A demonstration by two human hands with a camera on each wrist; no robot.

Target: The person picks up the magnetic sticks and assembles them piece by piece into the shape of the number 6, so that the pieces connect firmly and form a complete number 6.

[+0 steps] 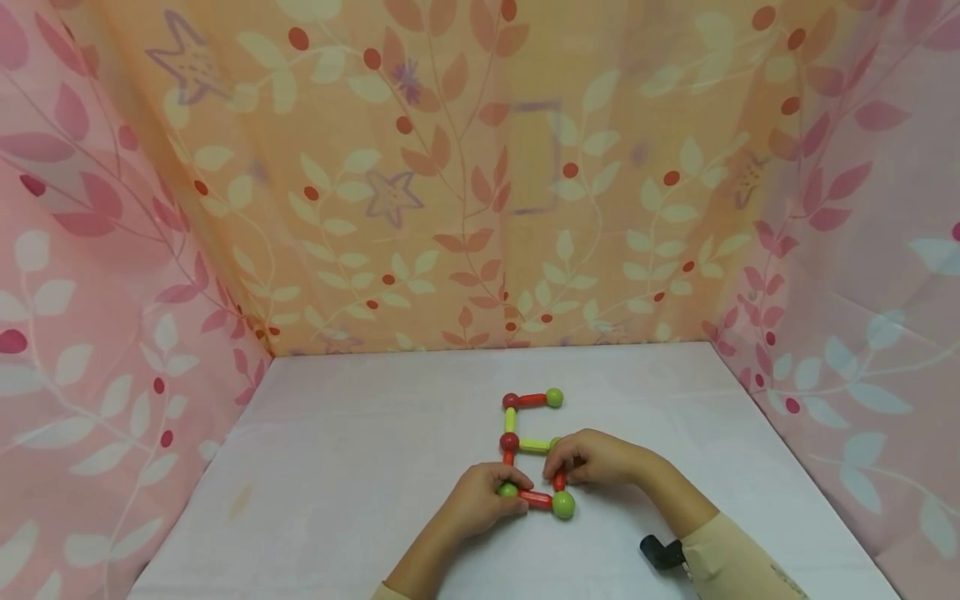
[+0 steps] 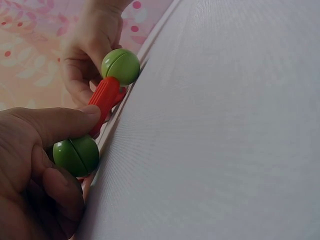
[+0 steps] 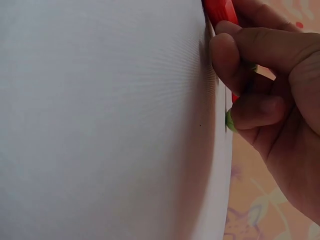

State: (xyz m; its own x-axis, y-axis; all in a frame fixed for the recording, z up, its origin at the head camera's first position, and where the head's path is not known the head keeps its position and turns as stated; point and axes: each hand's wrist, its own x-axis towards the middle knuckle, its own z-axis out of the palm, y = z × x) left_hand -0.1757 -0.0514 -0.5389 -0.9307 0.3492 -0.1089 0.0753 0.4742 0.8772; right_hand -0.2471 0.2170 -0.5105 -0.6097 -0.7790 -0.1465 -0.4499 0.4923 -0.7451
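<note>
A figure of coloured sticks and balls lies on the table, shaped like a 6. My left hand (image 1: 483, 502) grips the green ball (image 2: 76, 156) at its lower left corner, the thumb lying along the bottom red stick (image 1: 536, 500). That stick runs to another green ball (image 1: 563, 504) at the lower right. Above this ball, my right hand (image 1: 600, 458) pinches the right-side red stick (image 1: 559, 481) between thumb and fingers. The green ball at that stick's upper end is partly hidden by the right hand. A yellow-green stick (image 1: 534, 446) leads left from there to a red ball (image 1: 509, 442).
The figure's top has a red ball (image 1: 511, 402), a red stick (image 1: 533, 400) and a green ball (image 1: 554, 397). A small black object (image 1: 662, 552) shows beside the right sleeve. Floral cloth (image 1: 465, 250) hangs behind the white table (image 1: 360, 433) and at both sides.
</note>
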